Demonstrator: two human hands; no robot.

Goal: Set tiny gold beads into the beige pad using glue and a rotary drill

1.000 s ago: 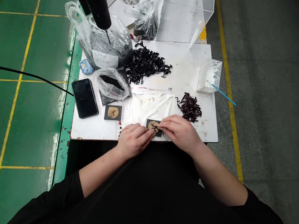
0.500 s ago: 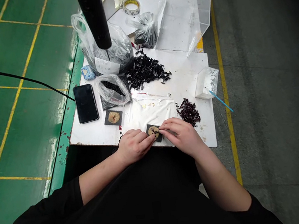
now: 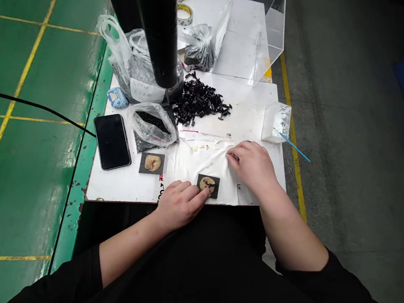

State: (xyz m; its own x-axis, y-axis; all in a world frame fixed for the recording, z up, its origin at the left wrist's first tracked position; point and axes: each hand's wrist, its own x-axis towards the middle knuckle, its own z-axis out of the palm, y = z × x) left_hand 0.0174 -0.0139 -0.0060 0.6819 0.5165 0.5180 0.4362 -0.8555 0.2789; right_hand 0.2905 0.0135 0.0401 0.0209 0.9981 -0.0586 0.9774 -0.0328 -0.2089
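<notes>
A dark square plate (image 3: 215,193) lies on the white cloth at the table's front, bearing a round tan putty-like lump (image 3: 203,182) with small black pieces on it. My left hand (image 3: 181,204) rests at the plate's left side, fingers curled, a fingertip pressing on the lump's lower edge. To the right and a little farther off, my right hand (image 3: 254,167) is closed in a pinch over the cloth's right edge. A small dark bit shows by its fingertips, too small to name. This hand and forearm hide the pile of small dark red pieces.
A second plate with a lump (image 3: 152,163) lies left, beside a phone (image 3: 112,141). Behind are an open bag of black bits (image 3: 152,123), a heap of black parts (image 3: 201,100) and a black post (image 3: 162,38). A clear container (image 3: 275,123) with a blue stick stands right.
My right hand has left the lump and moved right and away from me, over the dark red pile. My left hand stays at the plate. The view has shifted slightly.
</notes>
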